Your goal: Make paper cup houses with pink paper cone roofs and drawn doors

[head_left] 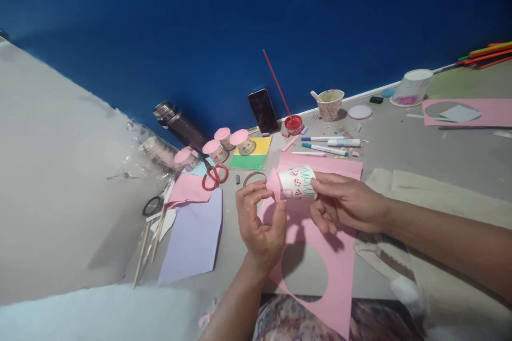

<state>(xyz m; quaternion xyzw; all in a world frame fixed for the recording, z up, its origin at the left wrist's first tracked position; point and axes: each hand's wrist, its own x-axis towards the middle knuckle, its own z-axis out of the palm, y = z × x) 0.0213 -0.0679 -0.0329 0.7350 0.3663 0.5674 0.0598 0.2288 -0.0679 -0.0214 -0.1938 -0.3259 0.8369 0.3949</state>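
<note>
A decorated paper cup (298,183) with a pink paper disc over its mouth lies sideways between my hands. My right hand (346,203) grips the cup's bottom end with closed fingers. My left hand (260,218) pinches the pink disc at the cup's mouth with thumb and fingers. Both hands hover above a pink paper sheet (320,287) that has a round hole cut out of it.
Several pink-topped cups (218,148) stand at the back left beside red scissors (214,176), a phone (263,111) leaning on the blue wall, a red paint pot (294,124) with a brush, markers (326,144), a lilac sheet (194,237) and wooden sticks (144,256).
</note>
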